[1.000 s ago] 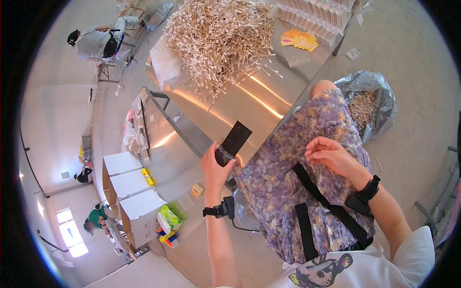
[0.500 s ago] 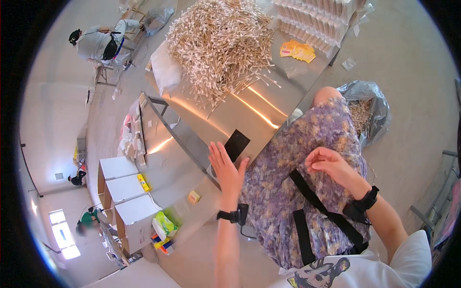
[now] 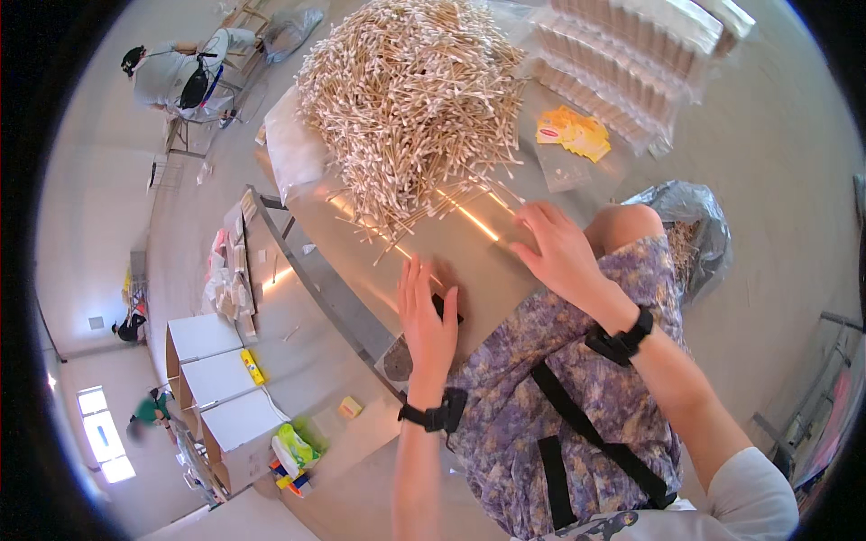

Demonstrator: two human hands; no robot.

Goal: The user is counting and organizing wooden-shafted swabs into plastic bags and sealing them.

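My left hand (image 3: 428,316) lies flat, fingers together, on the shiny metal table (image 3: 469,261), covering a small black flat object (image 3: 439,305) near the table's front edge. My right hand (image 3: 555,245) rests with spread fingers on the table to the right, close to the loose sticks at the foot of a big heap of thin wooden cotton-tipped sticks (image 3: 410,90). Both wrists wear black bands. My lap shows a purple patterned garment (image 3: 550,388) with black straps.
Clear bags of packed sticks (image 3: 631,63) and a bag with yellow labels (image 3: 573,135) lie at the table's far right. A grey sack (image 3: 695,234) stands on the floor at right. White boxes (image 3: 212,379) stand at left; another person (image 3: 180,77) works far off.
My left hand brought the black object down from mid-air and now presses it flat on the table. My right hand moved from my lap onto the table beside the sticks.
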